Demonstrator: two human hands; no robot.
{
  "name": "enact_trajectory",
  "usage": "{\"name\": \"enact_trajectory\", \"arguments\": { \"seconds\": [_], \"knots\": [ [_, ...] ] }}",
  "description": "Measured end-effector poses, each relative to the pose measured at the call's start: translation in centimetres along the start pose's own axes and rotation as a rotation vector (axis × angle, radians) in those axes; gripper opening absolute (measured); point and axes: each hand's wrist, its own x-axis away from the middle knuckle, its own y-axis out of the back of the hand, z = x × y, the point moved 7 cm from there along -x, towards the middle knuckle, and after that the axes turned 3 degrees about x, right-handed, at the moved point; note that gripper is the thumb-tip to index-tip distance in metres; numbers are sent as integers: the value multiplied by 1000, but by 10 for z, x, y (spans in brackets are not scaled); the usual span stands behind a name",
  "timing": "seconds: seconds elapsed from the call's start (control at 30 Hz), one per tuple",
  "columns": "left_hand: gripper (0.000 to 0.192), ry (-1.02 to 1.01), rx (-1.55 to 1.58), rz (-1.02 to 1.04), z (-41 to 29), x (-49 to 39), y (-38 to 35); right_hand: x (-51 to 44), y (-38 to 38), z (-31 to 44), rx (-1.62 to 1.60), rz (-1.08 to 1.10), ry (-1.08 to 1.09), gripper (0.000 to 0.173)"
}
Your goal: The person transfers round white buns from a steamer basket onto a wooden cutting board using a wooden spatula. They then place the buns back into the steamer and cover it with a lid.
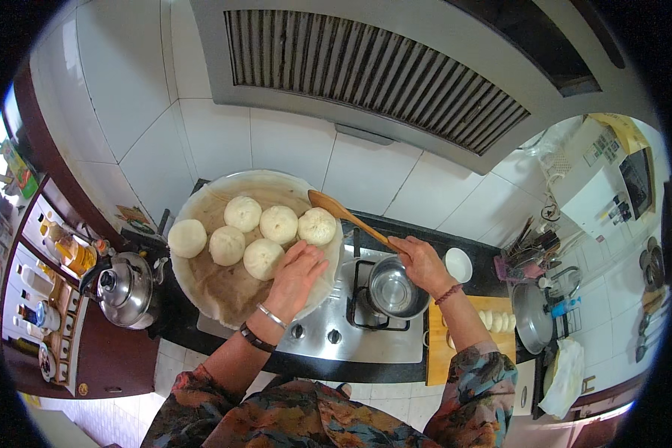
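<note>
Several pale steamed buns lie on the cloth lining of a large round steamer (201,291) that sits on the left part of the gas stove. My left hand (298,274) reaches over the steamer's right side, its fingers by the lower middle bun (264,259) and just below the right-hand bun (317,226); whether it touches them is unclear. In my right hand (424,264) is the handle of a wooden spatula (344,213), whose blade lies along the upper edge of the right-hand bun. An uncovered steel pot (396,288) sits on the right burner, beside and below my right hand.
A white bowl (458,265) stands right of the pot. Pale dough pieces (498,321) lie on a wooden board (439,358). A lidded steel pot (126,291) is at the left, a range hood (336,101) overhead, and a steel basin (532,313) at the right.
</note>
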Motion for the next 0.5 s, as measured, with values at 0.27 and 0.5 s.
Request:
{"name": "enact_trajectory", "arguments": {
  "seconds": [0.27,0.5],
  "knots": [
    [49,-17,142,-108,9,-19,12,8,16,-4,-324,-1,-46,38],
    [56,57,208,-68,3,-16,8,54,50,39,-219,43,28,42]
  ]
}}
